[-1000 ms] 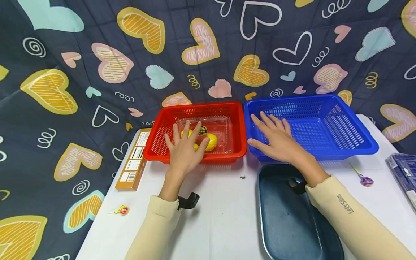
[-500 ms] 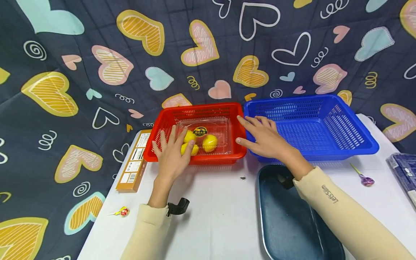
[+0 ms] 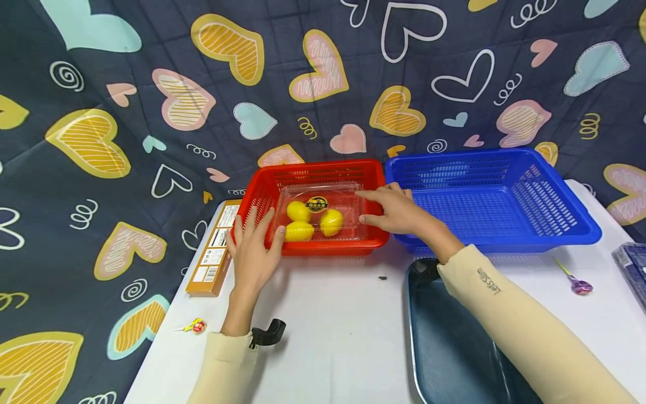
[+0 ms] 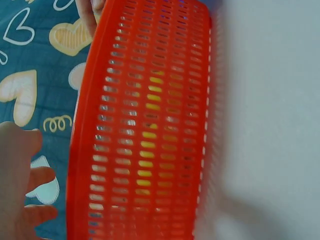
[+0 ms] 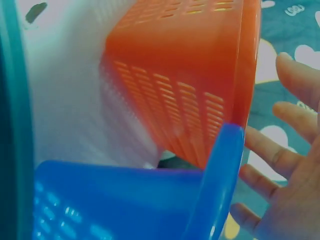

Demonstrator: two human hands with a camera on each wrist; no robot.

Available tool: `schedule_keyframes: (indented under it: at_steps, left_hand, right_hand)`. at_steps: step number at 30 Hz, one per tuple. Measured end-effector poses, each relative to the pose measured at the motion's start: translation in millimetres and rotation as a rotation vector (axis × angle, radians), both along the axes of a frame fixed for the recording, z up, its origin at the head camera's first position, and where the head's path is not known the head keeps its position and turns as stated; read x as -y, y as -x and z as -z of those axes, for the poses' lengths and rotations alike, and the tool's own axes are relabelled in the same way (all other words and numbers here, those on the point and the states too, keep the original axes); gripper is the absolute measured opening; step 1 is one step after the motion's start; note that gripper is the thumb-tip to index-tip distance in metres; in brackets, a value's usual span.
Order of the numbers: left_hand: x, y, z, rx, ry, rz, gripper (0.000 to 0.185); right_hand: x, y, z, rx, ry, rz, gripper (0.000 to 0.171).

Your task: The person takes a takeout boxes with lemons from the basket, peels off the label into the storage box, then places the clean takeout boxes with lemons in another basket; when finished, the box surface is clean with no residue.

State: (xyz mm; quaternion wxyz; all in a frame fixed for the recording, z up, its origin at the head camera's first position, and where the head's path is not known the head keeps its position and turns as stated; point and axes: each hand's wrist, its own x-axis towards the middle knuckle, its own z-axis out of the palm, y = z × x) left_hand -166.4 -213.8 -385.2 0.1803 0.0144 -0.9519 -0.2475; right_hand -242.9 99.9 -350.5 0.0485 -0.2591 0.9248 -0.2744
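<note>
Clamshell of lemons (image 3: pixel 317 217) lies in the red basket (image 3: pixel 259 193), between the hands, long axis running left-right. Left hand (image 3: pixel 250 251) open at its near-left corner; right hand (image 3: pixel 398 210) open, fingertips touching the right edge (slightly nearer).

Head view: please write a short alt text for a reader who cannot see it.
Two open hands, left hand and right hand, reach at either side of a red basket holding a clear box of lemons. An empty blue basket stands beside it.

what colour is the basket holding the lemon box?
Red basket; the lemons sit in a clear box inside. Head view shows it best.
</note>
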Motion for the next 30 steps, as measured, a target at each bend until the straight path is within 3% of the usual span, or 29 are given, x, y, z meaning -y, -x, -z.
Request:
schedule_keyframes:
  at_steps: [5,14,20,30]
  left_hand:
    - [9.9,-3.3,7.5,-0.029,-0.090,-0.048,0.052]
    - [27.6,-5.2,31.2,-0.152,-0.319,-0.136,0.042]
    - [33.0,-6.8,40.6,-0.182,-0.447,-0.158,0.037]
    - [39.8,-6.8,51.4,-0.244,-0.533,-0.173,0.030]
  right_hand:
    - [6.6,4.4,1.1,0.026,-0.017,0.006,0.057]
    - [13.1,9.5,5.7,0.061,-0.031,0.039,0.048]
    - [14.3,9.8,4.0,0.067,-0.032,0.041,0.047]
    - [20.0,13.3,4.3,0.065,-0.030,0.028,0.046]
